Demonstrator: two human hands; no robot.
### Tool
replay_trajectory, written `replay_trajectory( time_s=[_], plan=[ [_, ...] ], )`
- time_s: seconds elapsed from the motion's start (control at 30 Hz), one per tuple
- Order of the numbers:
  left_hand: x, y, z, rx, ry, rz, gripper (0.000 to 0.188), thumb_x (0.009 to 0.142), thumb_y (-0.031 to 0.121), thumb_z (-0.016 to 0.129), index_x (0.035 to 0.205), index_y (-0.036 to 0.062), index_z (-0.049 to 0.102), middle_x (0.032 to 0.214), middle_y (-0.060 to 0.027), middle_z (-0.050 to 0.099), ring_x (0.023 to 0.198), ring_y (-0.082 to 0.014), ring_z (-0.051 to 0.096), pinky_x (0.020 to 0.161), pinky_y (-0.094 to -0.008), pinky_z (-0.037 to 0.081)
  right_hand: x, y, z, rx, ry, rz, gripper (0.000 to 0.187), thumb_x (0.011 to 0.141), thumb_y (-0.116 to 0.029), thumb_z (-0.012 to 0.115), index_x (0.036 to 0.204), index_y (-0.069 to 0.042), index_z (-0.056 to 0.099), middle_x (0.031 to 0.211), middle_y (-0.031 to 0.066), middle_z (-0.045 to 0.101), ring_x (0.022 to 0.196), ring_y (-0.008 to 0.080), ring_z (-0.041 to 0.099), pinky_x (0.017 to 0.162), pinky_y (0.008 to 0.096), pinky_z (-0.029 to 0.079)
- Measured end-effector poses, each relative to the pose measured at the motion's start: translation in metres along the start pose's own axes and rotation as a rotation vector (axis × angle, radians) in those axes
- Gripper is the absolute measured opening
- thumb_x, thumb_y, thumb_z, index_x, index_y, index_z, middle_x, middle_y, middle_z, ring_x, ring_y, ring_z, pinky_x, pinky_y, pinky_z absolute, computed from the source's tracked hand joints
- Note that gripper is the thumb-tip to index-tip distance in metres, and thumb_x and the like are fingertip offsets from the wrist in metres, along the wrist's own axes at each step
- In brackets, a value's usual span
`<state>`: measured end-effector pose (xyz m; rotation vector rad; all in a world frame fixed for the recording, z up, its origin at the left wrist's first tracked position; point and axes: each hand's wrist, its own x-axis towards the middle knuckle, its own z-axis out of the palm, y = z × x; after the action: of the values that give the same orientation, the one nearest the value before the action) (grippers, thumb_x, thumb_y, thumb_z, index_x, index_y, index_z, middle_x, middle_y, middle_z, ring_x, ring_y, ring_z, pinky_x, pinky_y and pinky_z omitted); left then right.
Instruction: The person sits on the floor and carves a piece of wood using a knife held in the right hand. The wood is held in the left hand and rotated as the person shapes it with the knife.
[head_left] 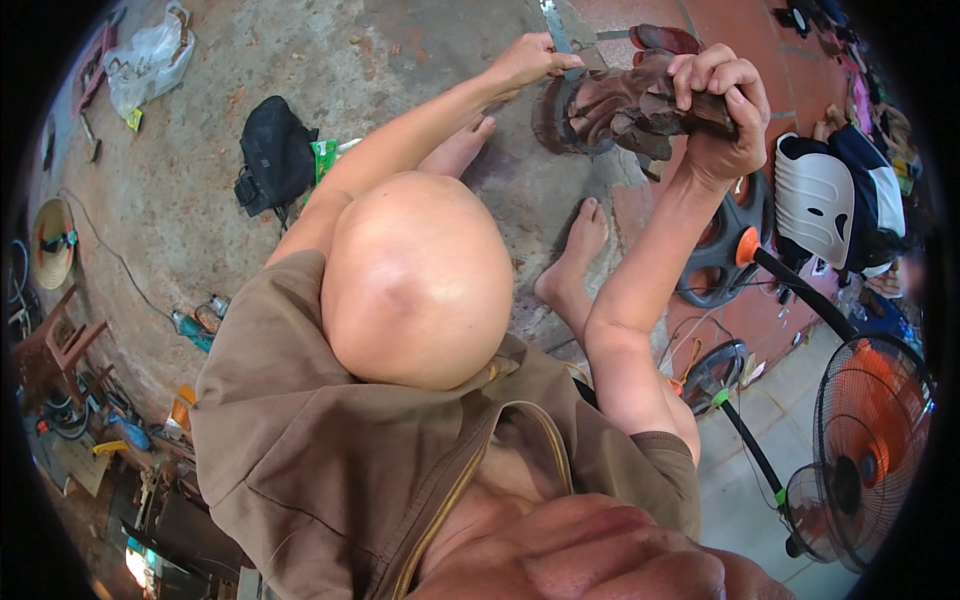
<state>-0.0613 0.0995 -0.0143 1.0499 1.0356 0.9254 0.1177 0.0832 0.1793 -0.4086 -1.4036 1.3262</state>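
A dark brown carved wooden figure (630,105) is held tilted in front of me, at the upper right of the head view. My right hand (722,100) is wrapped round its right end, fingers curled over the carving. At its left end is a wide, rounded base (560,115). Close by that base, my left hand (528,62) is closed on a thin, flat, light bluish metal strip (556,25), which runs up out of view. I cannot tell whether the strip touches the wood. Behind the figure lies a reddish-brown object (665,40), partly hidden.
Two standing fans, one with orange blades (880,400), and their round base (715,245) are on my right, beside a white shell-like piece (815,200). A black bag (275,155) lies left of my foot. Farther left are a plastic bag (150,60) and a straw hat (53,243).
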Motion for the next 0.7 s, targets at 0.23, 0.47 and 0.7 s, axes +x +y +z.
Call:
replay_trajectory(
  time_s=[0.23,0.47,0.7],
  plan=[
    [0.024,0.015,0.005,0.138,0.022,-0.013,0.026,0.088,0.024,0.067,0.096,0.0001,0.068,0.090,-0.0089,0.070,0.076,-0.0148,0.063,0.073,-0.0280,0.051,0.001,0.000,0.000,0.014,-0.001,-0.002,0.022,0.078,-0.015,0.047,0.082,0.006,0.053,0.077,0.0175,0.051,0.059,0.0217,0.050,0.078,0.0430,0.045],
    [0.004,-0.002,0.005,-0.179,0.096,0.002,0.024,0.088,0.023,0.066,0.093,-0.0003,0.068,0.090,-0.0085,0.070,0.079,-0.0148,0.064,0.073,-0.0275,0.051,-0.002,-0.001,0.004,-0.027,0.029,-0.008,0.022,0.077,-0.015,0.047,0.080,0.006,0.053,0.076,0.0179,0.051,0.059,0.0220,0.050,0.077,0.0430,0.046],
    [0.001,0.007,0.007,0.070,0.118,0.093,0.023,0.087,0.020,0.068,0.088,-0.0026,0.066,0.084,-0.0123,0.070,0.072,-0.0162,0.065,0.066,-0.0301,0.051,0.002,0.000,0.008,-0.042,0.063,-0.020,0.021,0.077,-0.013,0.047,0.081,0.006,0.053,0.077,0.0184,0.053,0.060,0.0229,0.052,0.076,0.0403,0.046]
  ],
)
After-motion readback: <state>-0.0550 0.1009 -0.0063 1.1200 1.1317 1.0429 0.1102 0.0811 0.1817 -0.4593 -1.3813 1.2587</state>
